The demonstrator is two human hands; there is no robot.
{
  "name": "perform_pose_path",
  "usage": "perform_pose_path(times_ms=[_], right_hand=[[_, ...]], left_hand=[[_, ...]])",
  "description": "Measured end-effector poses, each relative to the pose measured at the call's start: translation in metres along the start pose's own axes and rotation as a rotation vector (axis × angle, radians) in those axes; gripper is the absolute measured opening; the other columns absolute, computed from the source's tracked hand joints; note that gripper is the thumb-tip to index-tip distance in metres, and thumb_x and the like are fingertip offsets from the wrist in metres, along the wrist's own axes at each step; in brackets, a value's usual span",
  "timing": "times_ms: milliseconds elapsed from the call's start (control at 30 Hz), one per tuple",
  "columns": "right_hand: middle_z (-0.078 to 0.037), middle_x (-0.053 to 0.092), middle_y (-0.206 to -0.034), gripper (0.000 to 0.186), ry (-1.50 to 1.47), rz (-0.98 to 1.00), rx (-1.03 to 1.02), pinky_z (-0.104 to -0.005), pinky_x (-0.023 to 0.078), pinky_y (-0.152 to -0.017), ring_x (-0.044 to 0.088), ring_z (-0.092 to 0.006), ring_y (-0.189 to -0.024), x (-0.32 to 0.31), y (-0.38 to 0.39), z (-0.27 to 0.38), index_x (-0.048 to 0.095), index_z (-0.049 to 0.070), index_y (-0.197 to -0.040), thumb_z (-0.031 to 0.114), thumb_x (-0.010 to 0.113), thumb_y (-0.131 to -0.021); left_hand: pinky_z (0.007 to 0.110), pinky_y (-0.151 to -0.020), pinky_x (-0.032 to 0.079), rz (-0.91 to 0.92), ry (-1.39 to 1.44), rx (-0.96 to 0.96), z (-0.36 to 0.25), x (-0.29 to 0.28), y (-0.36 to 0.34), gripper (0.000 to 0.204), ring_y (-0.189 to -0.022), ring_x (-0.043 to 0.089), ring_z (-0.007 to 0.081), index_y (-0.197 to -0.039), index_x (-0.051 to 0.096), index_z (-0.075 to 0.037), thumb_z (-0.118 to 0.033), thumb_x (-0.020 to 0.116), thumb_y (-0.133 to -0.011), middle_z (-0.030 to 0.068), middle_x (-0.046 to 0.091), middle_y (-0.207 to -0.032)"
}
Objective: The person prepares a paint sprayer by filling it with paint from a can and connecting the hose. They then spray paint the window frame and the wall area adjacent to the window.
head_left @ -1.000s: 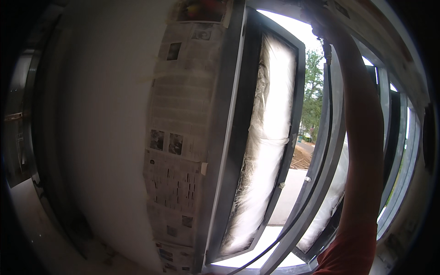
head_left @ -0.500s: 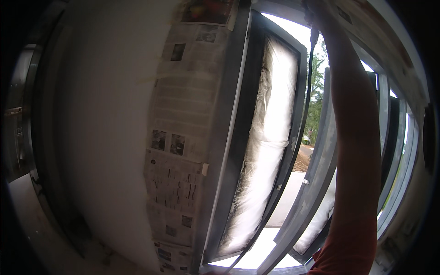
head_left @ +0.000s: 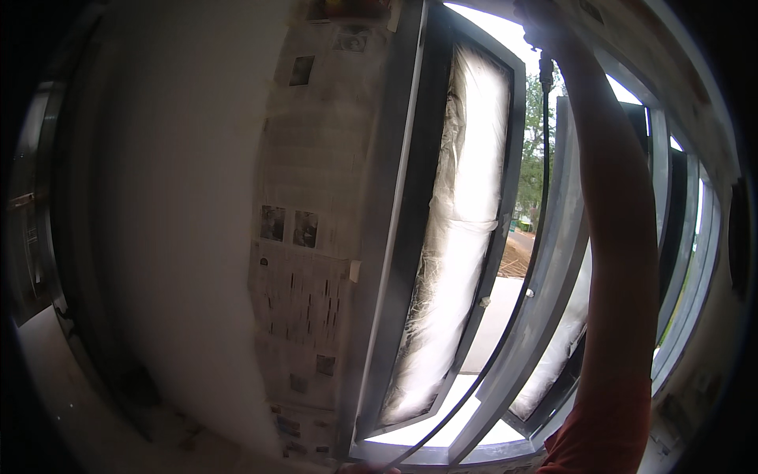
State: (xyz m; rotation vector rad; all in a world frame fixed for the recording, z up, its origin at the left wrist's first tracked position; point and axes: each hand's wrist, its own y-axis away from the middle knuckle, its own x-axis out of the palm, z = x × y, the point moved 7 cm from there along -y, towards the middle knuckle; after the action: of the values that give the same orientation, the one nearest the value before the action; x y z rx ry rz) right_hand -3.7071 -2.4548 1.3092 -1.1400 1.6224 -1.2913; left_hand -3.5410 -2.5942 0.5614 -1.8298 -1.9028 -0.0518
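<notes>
My right arm reaches up the right side, and my right hand (head_left: pixel 538 25) is closed at the top edge, around a tool whose body is mostly hidden. Below the fist hangs a metal hose coupling (head_left: pixel 545 71). From it a black hose (head_left: pixel 543 197) curves down to the lower edge. A sliver of my left hand (head_left: pixel 369 469) shows there, beside the hose; its fingers are cut off by the edge. Facing me is a grey window frame (head_left: pixel 399 197) with an open sash (head_left: pixel 515 150), its pane covered in wrinkled plastic sheet (head_left: pixel 474 189).
Newspaper (head_left: pixel 312 296) masks the pale wall (head_left: pixel 189 221) along the frame's left side. Grey uprights (head_left: pixel 564 261) and another plastic-covered sash (head_left: pixel 553 363) stand to the right. Trees (head_left: pixel 535 134) and a dirt heap (head_left: pixel 517 259) show outside.
My right hand has come slightly lower, showing more of the coupling. The hose has swung right, across the gap beside the sash. The view has shifted slightly, with the window higher in it.
</notes>
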Motion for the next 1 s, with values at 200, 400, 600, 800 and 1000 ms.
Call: perform_pose_path(times_ms=[200, 400, 600, 800, 1000], right_hand=[[-0.016, 0.063, -0.110, 0.037, 0.343, 0.084, -0.718, -0.0395, 0.054, -0.070, 0.061, -0.0228, -0.099, -0.016, 0.078, 0.029, 0.061, 0.005, -0.117, 0.034, 0.058, -0.094], [0.003, 0.050, -0.070, 0.053, -0.090, 0.163, 0.486, -0.0234, 0.028, -0.042, 0.033, -0.0043, -0.045, -0.053, 0.149, 0.017, 0.057, 0.011, -0.090, 0.064, 0.060, -0.086], [0.006, 0.050, -0.067, 0.050, -0.148, 0.308, 0.565, -0.0216, 0.022, -0.042, 0.028, -0.0016, -0.043, -0.059, 0.213, 0.033, 0.056, 0.015, -0.084, 0.065, 0.058, -0.086], [0.008, 0.045, -0.060, 0.053, -0.176, 0.276, 0.540, -0.0213, 0.021, -0.038, 0.029, 0.0003, -0.040, -0.054, 0.182, 0.009, 0.054, 0.013, -0.080, 0.065, 0.061, -0.085], [0.002, 0.051, -0.059, 0.035, -0.052, 0.006, 0.289, -0.0252, 0.034, -0.040, 0.046, -0.0094, -0.045, -0.056, 0.082, -0.051, 0.061, 0.011, -0.088, 0.045, 0.059, -0.091]], left_hand=[[0.028, -0.074, 0.053, 0.067, -0.050, -0.129, 0.027, -0.013, 0.017, 0.014, -0.081, 0.063, 0.0116, -0.102, 0.068, -0.003, -0.012, 0.067, -0.092, 0.0026, 0.069, -0.091], [0.028, -0.073, 0.053, 0.205, -0.042, -0.208, 0.076, 0.009, 0.019, 0.013, -0.080, 0.062, 0.0113, -0.103, 0.069, -0.003, -0.010, 0.065, -0.093, 0.0024, 0.068, -0.089], [0.026, -0.068, 0.050, 0.139, -0.106, -0.188, 0.083, -0.004, 0.044, 0.015, -0.076, 0.059, 0.0091, -0.104, 0.069, -0.004, -0.014, 0.066, -0.093, 0.0004, 0.066, -0.084], [0.023, -0.059, 0.038, 0.235, -0.092, -0.179, 0.093, 0.007, 0.043, 0.018, -0.067, 0.049, 0.0044, -0.103, 0.066, -0.005, -0.020, 0.065, -0.094, -0.0058, 0.058, -0.077], [0.022, -0.056, 0.037, 0.221, -0.107, -0.008, 0.056, 0.032, 0.041, 0.016, -0.066, 0.048, 0.0032, -0.101, 0.067, -0.006, -0.020, 0.064, -0.094, -0.0070, 0.058, -0.075]])
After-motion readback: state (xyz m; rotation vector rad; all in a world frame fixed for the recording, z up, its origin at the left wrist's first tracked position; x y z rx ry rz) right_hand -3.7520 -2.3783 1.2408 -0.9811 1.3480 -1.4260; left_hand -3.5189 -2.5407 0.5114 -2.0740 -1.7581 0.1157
